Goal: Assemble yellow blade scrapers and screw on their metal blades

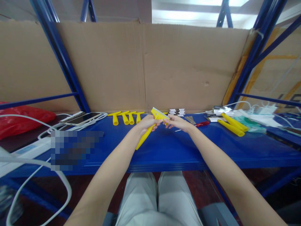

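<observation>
A yellow scraper (145, 137) with a wide head is held above the blue table, tilted, its handle pointing down toward me. My left hand (148, 123) is closed around it just below the head. With pinched fingers, my right hand (176, 123) grips the right end of the head, where a pale strip runs along the edge. Beneath and beside my right hand lies a screwdriver with a red handle (202, 124). Near it are flat grey blades (190, 120) and a stack of small black-and-white packs (176, 112).
Several yellow scraper handles (126, 118) stand in a row at the back left. Two more yellow handles (231, 127) lie at right beside plastic wrapping (255, 124). A phone (83, 118), white cables and a red bag (25, 117) occupy the left. Cardboard (103, 66) walls the back.
</observation>
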The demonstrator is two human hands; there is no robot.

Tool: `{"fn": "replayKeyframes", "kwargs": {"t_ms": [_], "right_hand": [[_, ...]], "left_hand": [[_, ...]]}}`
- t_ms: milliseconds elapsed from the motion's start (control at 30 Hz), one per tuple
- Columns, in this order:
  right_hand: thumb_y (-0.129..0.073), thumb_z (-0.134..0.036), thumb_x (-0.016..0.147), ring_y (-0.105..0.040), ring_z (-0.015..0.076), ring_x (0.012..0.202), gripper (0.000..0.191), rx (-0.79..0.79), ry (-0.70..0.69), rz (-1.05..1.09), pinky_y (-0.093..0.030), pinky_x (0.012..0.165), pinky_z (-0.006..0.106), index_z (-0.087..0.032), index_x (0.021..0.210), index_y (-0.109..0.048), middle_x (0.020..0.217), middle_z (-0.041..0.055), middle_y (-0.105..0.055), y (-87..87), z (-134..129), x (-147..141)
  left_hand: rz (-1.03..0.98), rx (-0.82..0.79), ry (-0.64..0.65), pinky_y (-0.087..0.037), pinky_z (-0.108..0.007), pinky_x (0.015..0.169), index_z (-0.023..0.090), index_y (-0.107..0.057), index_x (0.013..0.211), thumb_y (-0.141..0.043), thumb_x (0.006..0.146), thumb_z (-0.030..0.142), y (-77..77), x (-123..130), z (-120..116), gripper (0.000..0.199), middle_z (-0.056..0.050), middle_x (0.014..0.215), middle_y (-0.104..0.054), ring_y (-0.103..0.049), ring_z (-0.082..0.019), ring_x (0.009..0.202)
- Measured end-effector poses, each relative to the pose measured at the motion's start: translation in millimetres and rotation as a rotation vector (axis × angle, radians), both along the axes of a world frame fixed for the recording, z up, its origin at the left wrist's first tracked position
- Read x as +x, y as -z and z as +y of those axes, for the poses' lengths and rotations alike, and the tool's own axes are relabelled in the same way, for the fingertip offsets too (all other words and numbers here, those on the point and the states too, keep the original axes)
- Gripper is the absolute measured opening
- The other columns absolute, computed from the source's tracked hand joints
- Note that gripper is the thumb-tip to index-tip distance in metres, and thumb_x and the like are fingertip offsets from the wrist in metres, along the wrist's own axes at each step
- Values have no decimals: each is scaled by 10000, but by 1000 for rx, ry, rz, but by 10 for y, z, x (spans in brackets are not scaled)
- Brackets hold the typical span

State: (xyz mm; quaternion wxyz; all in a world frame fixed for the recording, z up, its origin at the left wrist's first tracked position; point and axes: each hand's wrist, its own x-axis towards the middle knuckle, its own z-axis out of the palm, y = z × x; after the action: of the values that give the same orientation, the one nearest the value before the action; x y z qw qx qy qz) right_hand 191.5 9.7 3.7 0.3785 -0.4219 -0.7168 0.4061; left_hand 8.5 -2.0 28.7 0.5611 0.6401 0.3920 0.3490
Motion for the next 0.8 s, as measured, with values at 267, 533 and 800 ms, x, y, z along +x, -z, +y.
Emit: {"fn": "replayKeyframes", "kwargs": {"t_ms": [267,533,800], "right_hand": [[-657,-440,762,-629,112,685,287,-65,-15,-11,-487,594,215,-189,889,-604,894,42,-686,-71,-77,26],[-631,-463,777,-617,105,631,304,44,84,-70,-461,556,208,-188,900,-587,849,39,-674,-49,-46,-58],[-695,-365,717,-612,137,745,299,266,193,-197,-493,712,276,-164,907,-580,839,42,-643,111,139,3]], "left_hand": [[4,-25,29,-243,-176,323,149,-447,554,-629,782,116,-36,7,-43,294,53,442,-419,-337,-29,312],[-64,-95,50,-232,-164,327,156,-456,632,-648,782,139,-27,-25,15,244,66,444,-421,-331,-26,313],[-89,-107,-114,-236,-167,332,152,-453,644,-576,809,61,-13,-44,83,226,62,427,-430,-338,-32,302]]}}
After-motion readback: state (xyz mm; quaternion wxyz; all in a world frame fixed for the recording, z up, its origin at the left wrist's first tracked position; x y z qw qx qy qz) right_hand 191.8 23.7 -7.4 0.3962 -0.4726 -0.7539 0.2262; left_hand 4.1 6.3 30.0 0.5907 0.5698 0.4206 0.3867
